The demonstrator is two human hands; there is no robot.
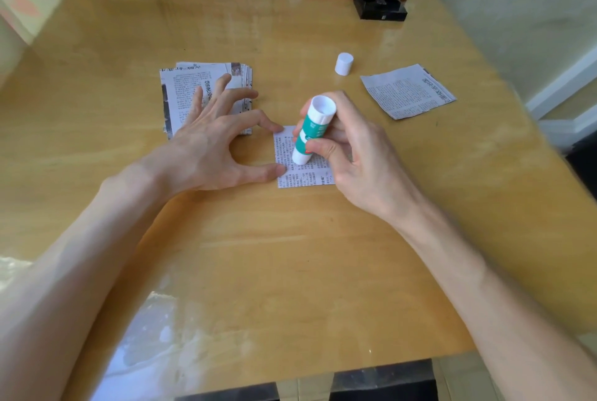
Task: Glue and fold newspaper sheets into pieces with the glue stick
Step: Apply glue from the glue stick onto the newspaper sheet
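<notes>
Two hands: left hand [211,145] spread, fingertips pinning one newspaper piece [290,178]; right hand [353,158] grips one glue stick [312,127] on it. Beyond: one cap [343,63], one stack [185,84], one loose sheet [407,92].

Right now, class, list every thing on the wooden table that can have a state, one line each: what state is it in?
small newspaper square: flat, pinned at its left edge
green-and-white glue stick: uncapped, tilted, tip on the square
white round cap: off, standing apart
newspaper stack: lying flat
loose newspaper piece: lying flat, far right
left hand: thumb and forefinger press the square
right hand: grips the glue stick
</notes>
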